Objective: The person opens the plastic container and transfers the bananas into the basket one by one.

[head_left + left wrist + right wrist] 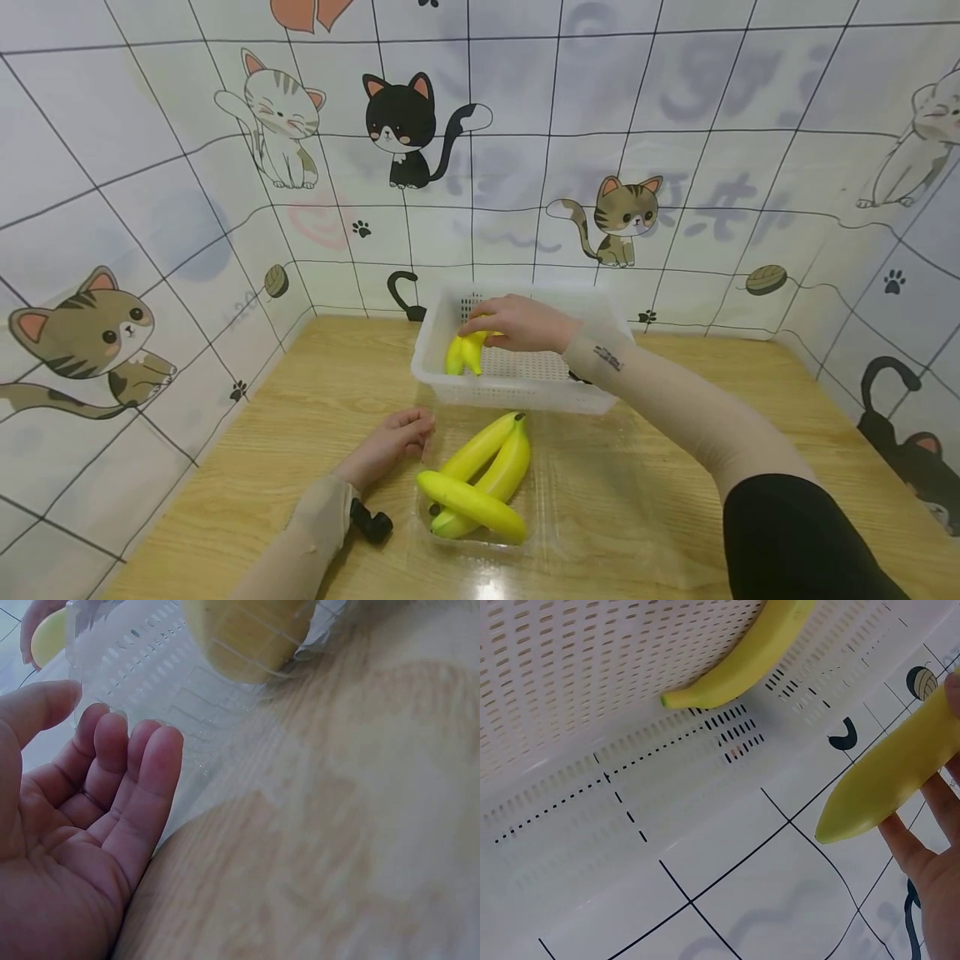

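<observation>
The head view shows the right hand [517,323] gripping a banana [900,769] at the white basket [517,393] and hiding part of it, with three bananas [472,502] in the clear tray [533,500] nearer the person. The left wrist view reveals the left hand [387,446] empty, fingers loosely bent beside the tray; whether they touch it, I cannot tell. The right wrist view bares the gripped banana's tapered end and another banana [742,664] inside the basket.
</observation>
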### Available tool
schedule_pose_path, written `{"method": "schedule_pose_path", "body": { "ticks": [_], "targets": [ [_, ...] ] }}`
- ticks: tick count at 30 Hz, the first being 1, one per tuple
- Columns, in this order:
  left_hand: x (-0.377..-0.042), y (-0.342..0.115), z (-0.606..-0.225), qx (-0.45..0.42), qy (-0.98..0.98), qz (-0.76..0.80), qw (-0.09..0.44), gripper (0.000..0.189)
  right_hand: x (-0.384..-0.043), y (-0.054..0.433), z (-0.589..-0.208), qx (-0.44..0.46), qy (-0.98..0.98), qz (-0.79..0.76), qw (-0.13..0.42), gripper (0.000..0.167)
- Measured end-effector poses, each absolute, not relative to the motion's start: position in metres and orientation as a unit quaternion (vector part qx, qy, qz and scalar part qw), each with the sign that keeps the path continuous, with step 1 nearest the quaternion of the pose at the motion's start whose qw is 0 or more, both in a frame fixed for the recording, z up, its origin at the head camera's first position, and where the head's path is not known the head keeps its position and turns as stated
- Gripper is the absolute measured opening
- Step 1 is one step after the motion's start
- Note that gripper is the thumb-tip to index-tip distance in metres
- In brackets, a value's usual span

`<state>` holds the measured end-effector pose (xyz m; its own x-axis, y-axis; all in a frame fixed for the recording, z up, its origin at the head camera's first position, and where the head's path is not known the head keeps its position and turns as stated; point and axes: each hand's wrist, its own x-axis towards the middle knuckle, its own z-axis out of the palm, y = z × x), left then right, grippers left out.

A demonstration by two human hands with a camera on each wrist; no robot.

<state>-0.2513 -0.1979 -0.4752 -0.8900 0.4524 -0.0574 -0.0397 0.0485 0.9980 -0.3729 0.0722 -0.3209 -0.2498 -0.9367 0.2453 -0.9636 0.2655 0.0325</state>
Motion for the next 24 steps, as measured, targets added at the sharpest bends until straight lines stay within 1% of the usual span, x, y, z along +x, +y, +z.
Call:
{"method": "schedule_pose_path", "body": {
  "ticks": [6,14,24],
  "targets": [
    [-0.252,-0.198,-0.477,0.138,0.702,0.674,0.184,0.032,-0.380,0.070,-0.325,0.591,-0.798,0.055,0.105,0.038],
    [-0.250,-0.197,-0.477,0.139,0.699,0.676,0.185,0.038,-0.387,0.069,-0.329,0.577,-0.810,0.047,0.094,0.039],
    [-0.251,-0.198,-0.477,0.137,0.695,0.680,0.188,0.030,-0.388,0.068,-0.329,0.565,-0.819,0.042,0.089,0.040]
  ]
}}
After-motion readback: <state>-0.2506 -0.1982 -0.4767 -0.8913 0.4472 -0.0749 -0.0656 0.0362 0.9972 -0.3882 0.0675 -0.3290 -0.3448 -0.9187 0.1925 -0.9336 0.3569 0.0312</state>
